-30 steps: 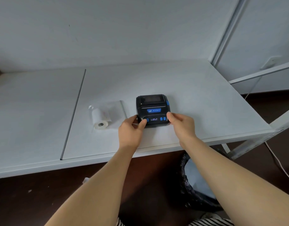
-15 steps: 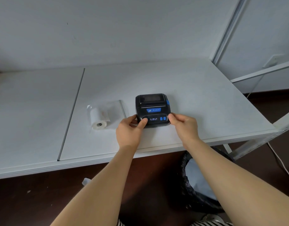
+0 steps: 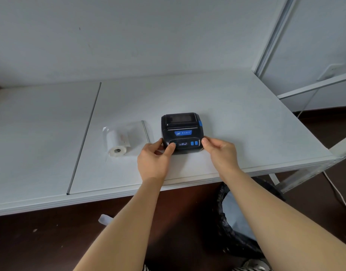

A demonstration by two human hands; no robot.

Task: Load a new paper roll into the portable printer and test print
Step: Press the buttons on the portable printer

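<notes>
Two hands frame the small black portable printer with blue buttons (image 3: 181,133) at its near corners: our left hand (image 3: 153,160) has fingers beside the case and its thumb pressed on the round blue button, our right hand (image 3: 221,153) pinches the other corner. Almost nothing has shifted over the last second (the grip is the same), so we judge we are powering it on; its little display glows. Unloaded and wrapped in clear plastic, the white paper roll (image 3: 117,142) lies just left on the white table (image 3: 246,122). Display text is unreadable, and the pressed button is mostly covered.
</notes>
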